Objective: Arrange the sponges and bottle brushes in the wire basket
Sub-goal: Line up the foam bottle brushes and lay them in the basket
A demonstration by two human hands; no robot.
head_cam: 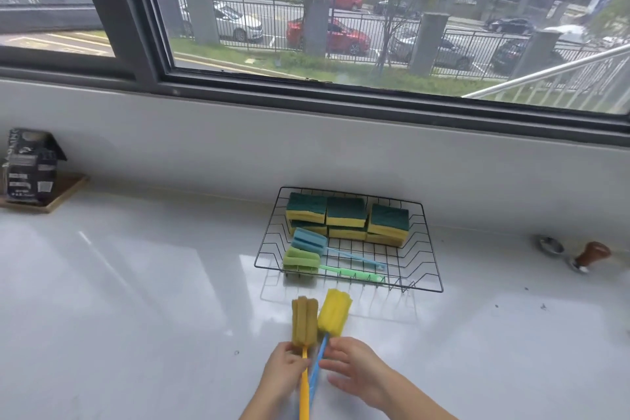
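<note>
A black wire basket (430,249) sits on the white counter. Several green-and-yellow sponges (346,215) are stacked along its back. In front of them lie a blue bottle brush (308,241) and a green bottle brush (301,261), heads to the left. Near the counter's front edge lie an ochre-headed brush with a yellow handle (304,320) and a yellow-headed brush with a blue handle (334,312). My left hand (284,373) grips the yellow handle. My right hand (358,372) touches the blue handle with spread fingers.
A dark carton (30,165) stands on a wooden tray (64,192) at the far left. A wood-handled coffee tamper (591,256) and a metal ring (549,245) lie at the right. The window sill wall rises behind the basket.
</note>
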